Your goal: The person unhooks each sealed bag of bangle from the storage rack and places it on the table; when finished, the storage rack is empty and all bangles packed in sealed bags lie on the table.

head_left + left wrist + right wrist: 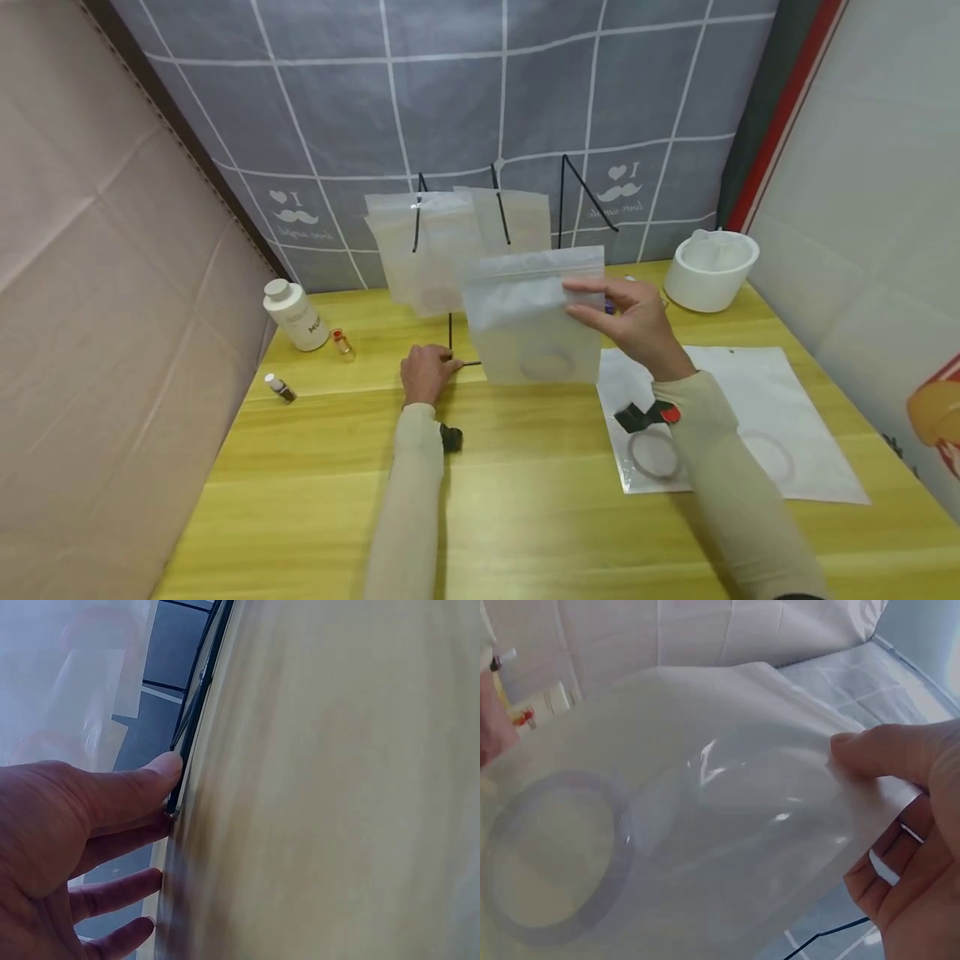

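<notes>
My right hand [637,321] pinches the right edge of a translucent zip bag [517,308], held up above the table in front of the rack. Through its film shows a pale purple ring [622,832] near the bottom. My left hand [426,373] is low at the table, its thumb and forefinger pinching the base of a black wire rack [196,705]; the other fingers are spread loosely. More translucent bags [412,250] hang from the rack's left and middle prongs, while the right prong [561,200] carries none. The raised bag hides part of the rack.
On the left stand a white bottle [300,318], an orange glass vial [343,346] and a small white-capped vial [281,389]. A white round container [708,279] is at the back right. Under my right forearm lies a flat white sheet-like bag [802,417] with rings showing.
</notes>
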Tool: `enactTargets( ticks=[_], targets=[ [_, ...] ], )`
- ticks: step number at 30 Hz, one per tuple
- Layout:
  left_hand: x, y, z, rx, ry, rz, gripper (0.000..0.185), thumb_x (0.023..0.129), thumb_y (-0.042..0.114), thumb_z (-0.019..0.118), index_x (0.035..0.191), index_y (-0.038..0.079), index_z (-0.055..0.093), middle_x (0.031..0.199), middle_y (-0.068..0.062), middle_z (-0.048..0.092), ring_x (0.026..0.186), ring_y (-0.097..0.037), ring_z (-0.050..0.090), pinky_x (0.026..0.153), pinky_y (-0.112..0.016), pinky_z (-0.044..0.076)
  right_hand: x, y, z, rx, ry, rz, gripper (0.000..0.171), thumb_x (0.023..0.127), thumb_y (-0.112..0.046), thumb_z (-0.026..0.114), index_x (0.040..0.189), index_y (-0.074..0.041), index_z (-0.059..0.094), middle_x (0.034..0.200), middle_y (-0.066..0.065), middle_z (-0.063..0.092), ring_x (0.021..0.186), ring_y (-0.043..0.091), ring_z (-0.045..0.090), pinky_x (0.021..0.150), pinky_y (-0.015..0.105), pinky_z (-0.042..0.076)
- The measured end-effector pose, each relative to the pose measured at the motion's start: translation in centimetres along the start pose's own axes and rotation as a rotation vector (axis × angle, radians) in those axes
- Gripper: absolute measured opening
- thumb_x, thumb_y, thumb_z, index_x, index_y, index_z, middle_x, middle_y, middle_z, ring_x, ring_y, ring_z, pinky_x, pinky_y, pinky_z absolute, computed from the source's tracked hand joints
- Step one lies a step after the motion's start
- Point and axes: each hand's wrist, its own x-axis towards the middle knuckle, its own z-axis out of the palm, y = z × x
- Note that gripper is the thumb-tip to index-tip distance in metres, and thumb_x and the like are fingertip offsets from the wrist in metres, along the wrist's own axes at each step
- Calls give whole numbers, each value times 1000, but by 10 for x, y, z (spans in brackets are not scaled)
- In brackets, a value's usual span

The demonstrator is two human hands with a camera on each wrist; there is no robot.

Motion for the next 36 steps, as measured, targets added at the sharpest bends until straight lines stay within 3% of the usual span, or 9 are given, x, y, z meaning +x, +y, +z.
enactTargets(
  ticks=[6,9,11,16,20,26,30,33,36],
  targets=[
    [5,-4,-2,-3,7,-6,28,87,32,80,108,14,81,107,-7,77,100,-30,70,93,-52,51,-42,-32,-8,77,-28,75,40,76,27,70,112,10,72,115,4,75,110,12,69,92,22,54],
    [6,-5,-4,-8,2,-10,28,87,32,80,108,14,81,107,-7,77,101,-30,69,94,-53,50,-63,-44,-10,76,-47,211,38,79,21,71,115,8,72,117,2,75,107,11,70,85,22,57],
    [6,-5,-6,-6,1,-11,28,87,32,80,108,14,81,107,-7,77,101,-31,70,94,-54,50,-73,-45,-10,47,-67,363,35,85,10,74,119,4,72,118,-1,74,102,11,71,79,24,58],
    [6,-4,-9,3,10,-7,28,87,33,80,107,13,81,106,-8,77,101,-31,70,94,-54,50,-84,-11,-10,-40,-117,708,40,91,-23,77,127,-7,70,123,0,71,88,13,68,74,29,59],
    [6,-3,-7,-2,-5,-9,30,88,33,79,110,13,80,109,-8,77,105,-32,67,96,-54,49,-88,36,-12,-111,-130,832,46,89,-33,79,128,-11,70,107,2,72,75,12,54,68,24,49],
    [3,-3,-1,-4,-9,-10,27,88,32,80,107,14,82,106,-7,78,98,-29,70,93,-52,51,-93,88,-17,-170,-213,918,48,88,-30,80,129,-8,69,96,2,64,74,15,42,65,26,41],
    [2,-2,1,-20,1,-10,26,87,32,80,107,14,82,105,-7,78,96,-28,71,92,-51,52,-97,101,-20,-227,-269,940,46,89,-32,79,128,-11,70,117,9,67,91,18,48,77,28,43],
    [2,-2,1,-28,2,-11,27,87,32,80,107,14,82,106,-7,78,98,-29,70,92,-50,52,-99,104,-21,-319,-301,888,41,89,-30,79,125,-11,72,130,12,66,102,22,51,86,32,43],
    [2,0,1,-8,-3,-12,27,88,33,80,108,15,81,107,-6,77,100,-30,68,92,-50,51,-101,102,-22,-422,-338,825,36,89,-25,78,121,-11,74,123,13,67,101,26,55,84,35,46]
  ],
)
